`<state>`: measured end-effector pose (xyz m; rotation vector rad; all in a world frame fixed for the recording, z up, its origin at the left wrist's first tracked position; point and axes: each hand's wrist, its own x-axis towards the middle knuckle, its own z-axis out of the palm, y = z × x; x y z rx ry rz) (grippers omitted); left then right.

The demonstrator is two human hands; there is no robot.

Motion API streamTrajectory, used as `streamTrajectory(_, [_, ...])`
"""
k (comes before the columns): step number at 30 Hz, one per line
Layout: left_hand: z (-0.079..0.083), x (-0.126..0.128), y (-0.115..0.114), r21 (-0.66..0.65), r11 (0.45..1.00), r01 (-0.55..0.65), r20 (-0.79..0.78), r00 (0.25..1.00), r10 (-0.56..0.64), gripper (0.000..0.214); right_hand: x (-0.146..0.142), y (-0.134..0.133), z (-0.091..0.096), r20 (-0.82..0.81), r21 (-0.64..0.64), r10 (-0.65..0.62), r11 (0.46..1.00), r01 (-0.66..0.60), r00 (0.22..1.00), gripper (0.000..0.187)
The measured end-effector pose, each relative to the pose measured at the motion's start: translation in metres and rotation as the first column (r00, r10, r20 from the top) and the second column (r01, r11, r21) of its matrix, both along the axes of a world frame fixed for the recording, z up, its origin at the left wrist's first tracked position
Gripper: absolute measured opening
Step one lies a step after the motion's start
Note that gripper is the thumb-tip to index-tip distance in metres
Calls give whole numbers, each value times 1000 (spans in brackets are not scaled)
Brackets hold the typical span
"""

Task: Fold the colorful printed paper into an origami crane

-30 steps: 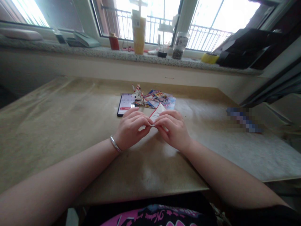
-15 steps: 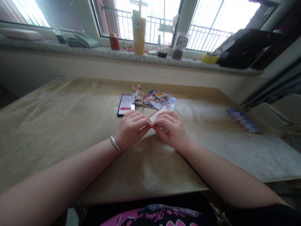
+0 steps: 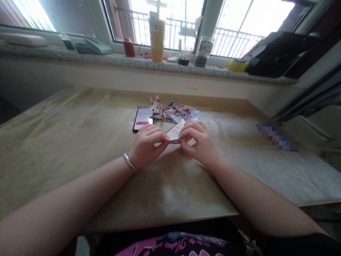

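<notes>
Between my two hands is a folded piece of paper [image 3: 174,132], white with printed text and a red edge, its top coming to a point. My left hand [image 3: 149,145] pinches its near left edge between thumb and fingertips. On the other side, my right hand [image 3: 198,144] pinches the near right edge, thumb below and fingers above. Just beyond my left hand lies a phone [image 3: 144,117] with a lit screen. Behind the paper are a crumpled or folded printed paper piece [image 3: 157,108] and several colourful printed sheets [image 3: 182,111].
The tabletop [image 3: 87,142] carries a blurred-out blue item [image 3: 277,136] at the right. On the stone windowsill [image 3: 106,58] behind stand a red jar [image 3: 129,48], a yellow container [image 3: 157,41], a clear jar [image 3: 204,51] and a black bag [image 3: 277,55].
My hands have moved apart, the right one slightly rightward. More of the paper's white printed face now shows between them.
</notes>
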<state>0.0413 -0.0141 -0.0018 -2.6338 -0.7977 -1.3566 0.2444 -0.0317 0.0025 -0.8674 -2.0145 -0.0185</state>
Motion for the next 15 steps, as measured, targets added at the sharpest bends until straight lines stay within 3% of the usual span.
streamTrajectory(15, [-4, -3, 4, -50, 999, -17, 4, 1000, 17, 17, 2, 1, -1, 36, 60, -23, 998, 21, 999, 7])
